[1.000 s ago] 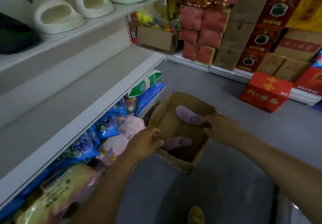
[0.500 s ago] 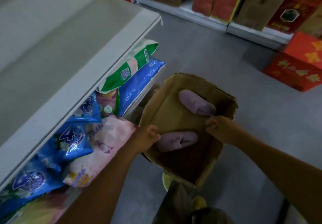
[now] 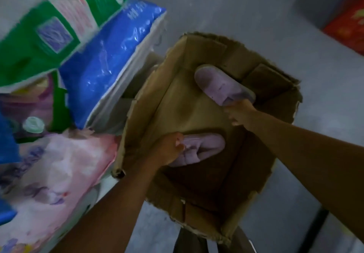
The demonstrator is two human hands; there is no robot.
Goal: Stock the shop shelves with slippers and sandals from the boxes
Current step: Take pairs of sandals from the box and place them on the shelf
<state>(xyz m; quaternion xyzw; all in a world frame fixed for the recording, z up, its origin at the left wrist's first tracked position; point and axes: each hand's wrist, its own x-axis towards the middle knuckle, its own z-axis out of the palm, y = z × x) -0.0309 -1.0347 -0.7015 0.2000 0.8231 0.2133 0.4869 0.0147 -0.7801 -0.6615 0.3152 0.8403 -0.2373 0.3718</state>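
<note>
Now both hands are down inside the torn cardboard box (image 3: 177, 87) on the grey floor (image 3: 256, 12): the left hand (image 3: 169, 150) grips one lilac slipper (image 3: 202, 148) near the box's left wall, the right hand (image 3: 239, 113) pinches the heel of the other lilac slipper (image 3: 218, 85) further in, beside the blue bag (image 3: 110, 55) and pink bag (image 3: 59, 166)

You are in a shop, down at the foot of a stocked aisle: sealed retail bags lie piled at your left, a green bag (image 3: 59, 34), a blue bag (image 3: 110, 59) and a pink bag (image 3: 59, 172), all printed like packaged goods. A torn cardboard box (image 3: 157, 103) of stock stands on the grey floor (image 3: 246, 10), and a red carton (image 3: 348, 26) sits at the far right
</note>
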